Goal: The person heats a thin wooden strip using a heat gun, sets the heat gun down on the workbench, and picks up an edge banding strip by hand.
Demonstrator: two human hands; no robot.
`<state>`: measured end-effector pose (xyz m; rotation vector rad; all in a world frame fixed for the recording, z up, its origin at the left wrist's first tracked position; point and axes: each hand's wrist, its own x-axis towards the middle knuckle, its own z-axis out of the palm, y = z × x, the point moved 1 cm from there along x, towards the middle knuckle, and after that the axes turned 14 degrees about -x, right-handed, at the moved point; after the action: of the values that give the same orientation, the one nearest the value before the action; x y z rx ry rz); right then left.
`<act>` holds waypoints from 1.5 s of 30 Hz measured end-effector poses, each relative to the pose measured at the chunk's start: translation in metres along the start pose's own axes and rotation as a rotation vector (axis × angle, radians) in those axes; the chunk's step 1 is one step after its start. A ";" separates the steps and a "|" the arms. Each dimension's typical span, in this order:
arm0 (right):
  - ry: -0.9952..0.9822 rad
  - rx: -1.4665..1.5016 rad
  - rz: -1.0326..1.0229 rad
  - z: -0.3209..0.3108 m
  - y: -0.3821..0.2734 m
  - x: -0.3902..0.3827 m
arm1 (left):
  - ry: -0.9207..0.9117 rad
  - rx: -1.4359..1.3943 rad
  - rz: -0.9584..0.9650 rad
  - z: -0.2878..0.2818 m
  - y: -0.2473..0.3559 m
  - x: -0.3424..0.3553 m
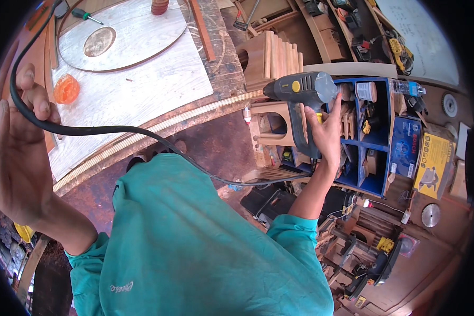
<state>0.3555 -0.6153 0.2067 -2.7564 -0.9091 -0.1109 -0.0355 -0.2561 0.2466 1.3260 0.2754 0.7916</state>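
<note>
My right hand (324,129) grips the handle of a dark grey heat gun (300,89) with a yellow button. The tool is held right of the workbench's edge, its nozzle toward the left. A black power cord (137,130) leaves the handle's base and sweeps left across in front of me. At the far left my left hand (23,126) is raised, its fingers loosely bent and apart. The cord crosses in front of these fingers, with no firm grip showing. Near that hand an orange translucent dish (67,89) sits on a pale wood-grain board (142,105).
On the board lie a thin round hoop (142,67), a wooden disc (99,41) and a green-handled screwdriver (84,15). Curved wooden parts (282,58) stand stacked at the bench's right. Further right are a blue shelf unit (374,142), a yellow box (433,163) and several tools.
</note>
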 end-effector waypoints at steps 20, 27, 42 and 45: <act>-0.013 0.004 0.046 0.001 -0.024 -0.009 | 0.050 0.032 -0.082 -0.038 0.003 0.000; -0.001 -0.007 0.015 0.003 -0.004 0.008 | -0.010 -0.042 -0.037 -0.016 0.000 -0.001; -0.073 0.001 0.026 0.000 0.030 0.025 | 0.065 -0.048 -0.010 0.027 -0.017 -0.005; -0.060 0.004 -0.010 0.001 0.030 0.024 | 0.078 -0.062 -0.015 0.025 -0.017 -0.004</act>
<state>0.3929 -0.6249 0.2036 -2.7652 -0.9375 -0.0277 -0.0172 -0.2785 0.2361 1.2350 0.3196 0.8337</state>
